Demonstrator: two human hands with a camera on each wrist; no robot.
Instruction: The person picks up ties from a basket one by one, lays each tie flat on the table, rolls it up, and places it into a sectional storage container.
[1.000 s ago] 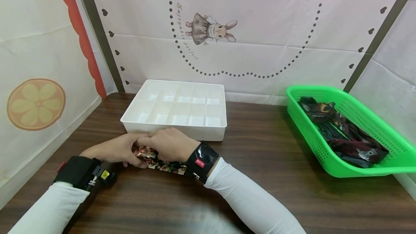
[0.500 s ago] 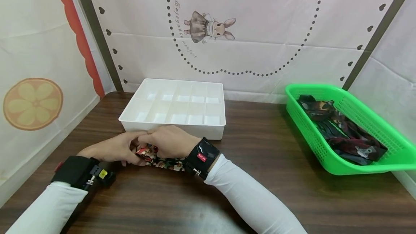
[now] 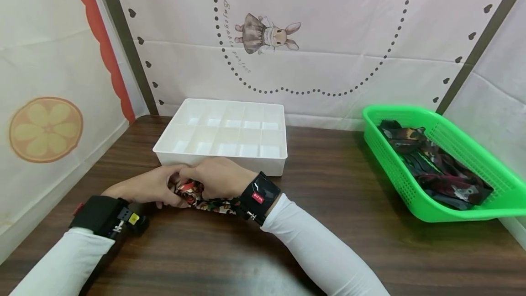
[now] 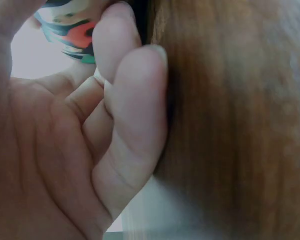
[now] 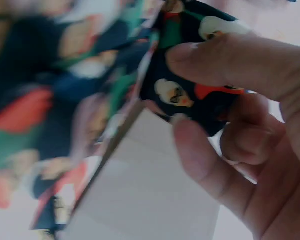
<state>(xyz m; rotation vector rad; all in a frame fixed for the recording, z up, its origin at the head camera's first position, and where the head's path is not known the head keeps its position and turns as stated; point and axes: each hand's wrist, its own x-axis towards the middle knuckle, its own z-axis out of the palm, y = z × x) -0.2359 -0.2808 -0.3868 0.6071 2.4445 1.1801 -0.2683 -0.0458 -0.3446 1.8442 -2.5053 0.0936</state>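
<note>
Where the patterned cloth (image 3: 215,205) is: just before the white tray (image 3: 267,166).
Left hand (image 3: 149,186): gripping one end.
Right hand (image 3: 222,177): pinching a folded edge.
Cloth: likely light, limp; best held by its corners.

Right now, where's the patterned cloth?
In the head view, the patterned cloth is left of centre, held by the left hand and right hand in front of the white box.

A dark wood-grain table (image 3: 328,172) carries a white compartmented box (image 3: 263,166) and green basket (image 3: 390,168).
</note>
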